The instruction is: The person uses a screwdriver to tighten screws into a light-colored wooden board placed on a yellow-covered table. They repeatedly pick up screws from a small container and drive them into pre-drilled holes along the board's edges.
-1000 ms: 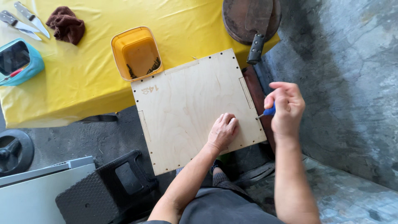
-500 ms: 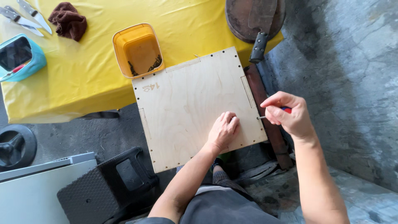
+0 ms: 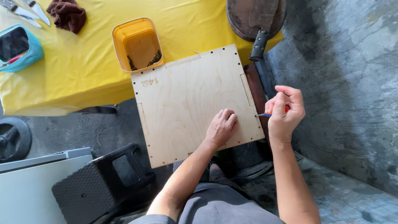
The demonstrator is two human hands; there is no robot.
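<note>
Plywood panel (image 3: 190, 99), likely stiff and light, rests beside the yellow tub (image 3: 139, 43). Left hand (image 3: 222, 127) lies flat on it; right hand (image 3: 284, 112) clasps a screwdriver (image 3: 265, 115) at its right edge.

A pale plywood panel (image 3: 192, 103) overlaps a yellow tablecloth (image 3: 74, 70), beside an amber plastic tub (image 3: 139, 43), a brown rag (image 3: 67, 14) and a turquoise container (image 3: 31, 52).
</note>
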